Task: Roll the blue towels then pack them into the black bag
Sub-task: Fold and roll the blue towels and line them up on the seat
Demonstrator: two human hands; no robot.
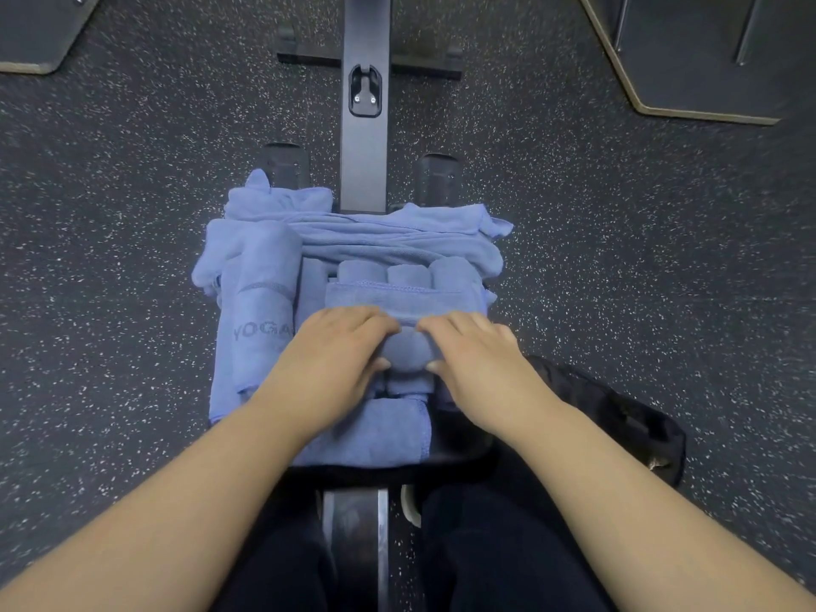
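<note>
A blue towel (404,302) is lying half rolled at the middle of the pile, its rolled end (408,348) sitting nearest the person and its flat part stretching away. Three rolled towels (406,273) are standing side by side just beyond it. A larger towel marked YOGA (260,329) is lying to the left, and unrolled towels (366,236) are heaping behind. The black bag (618,417) is lying crumpled on the floor to the right.
</note>
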